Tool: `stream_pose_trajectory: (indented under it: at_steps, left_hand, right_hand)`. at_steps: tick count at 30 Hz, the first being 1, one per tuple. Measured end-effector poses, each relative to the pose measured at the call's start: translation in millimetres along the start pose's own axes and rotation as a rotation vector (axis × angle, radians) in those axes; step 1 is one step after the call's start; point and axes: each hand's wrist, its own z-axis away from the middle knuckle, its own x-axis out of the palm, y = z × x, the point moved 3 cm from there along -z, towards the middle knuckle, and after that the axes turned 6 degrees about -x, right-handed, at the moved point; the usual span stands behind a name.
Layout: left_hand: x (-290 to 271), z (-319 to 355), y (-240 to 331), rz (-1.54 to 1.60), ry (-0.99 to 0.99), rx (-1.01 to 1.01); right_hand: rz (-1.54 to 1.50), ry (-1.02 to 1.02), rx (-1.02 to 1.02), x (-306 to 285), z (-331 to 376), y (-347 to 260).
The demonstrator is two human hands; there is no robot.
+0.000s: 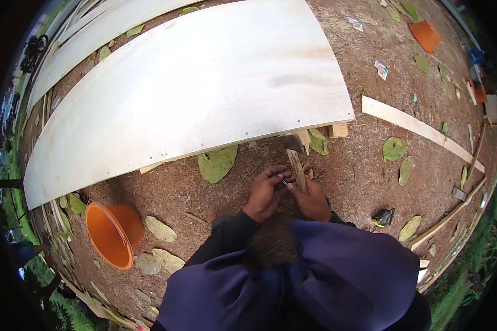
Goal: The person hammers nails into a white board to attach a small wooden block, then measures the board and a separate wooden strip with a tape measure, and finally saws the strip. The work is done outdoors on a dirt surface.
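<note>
My right hand (pixel 313 199) is wrapped round the wooden handle of a hammer (pixel 296 168), whose dark metal head points away from me, near the edge of a large pale plywood sheet (pixel 204 77). Close beside it, my left hand (pixel 265 192) has its fingers curled in. A thin shiny nail (pixel 284 181) shows at its fingertips, next to the right hand's fingers. Both hands are over the ground, just short of the sheet's near edge. Small dark nail heads dot the sheet along that edge. Wooden pieces support it from below, and a wood block (pixel 338 130) sticks out at its right corner.
An orange bucket (pixel 107 234) lies tilted at the left; another orange bucket (pixel 425 36) is at the far right. A black-and-yellow tape measure (pixel 383 217) lies on the brown ground to my right. A thin wood strip (pixel 419 128), planks and large leaves are scattered around.
</note>
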Motion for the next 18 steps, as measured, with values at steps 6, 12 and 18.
stream_pose_trajectory:
  at_steps: [6,12,18]
  left_hand:
    - [11.3,9.1,-5.6,-0.021,-0.056,0.037]
    - [-17.7,24.0,9.7,0.073,0.005,0.075]
    - [-86.2,121.9,71.1,0.117,0.234,0.385]
  right_hand:
    - [0.029,0.084,0.082,6.1,4.8,-16.0]
    - [-0.006,0.045,0.179,12.0,2.4,-20.0]
    - [0.505,-0.132,0.083,-11.9,1.9,-32.8]
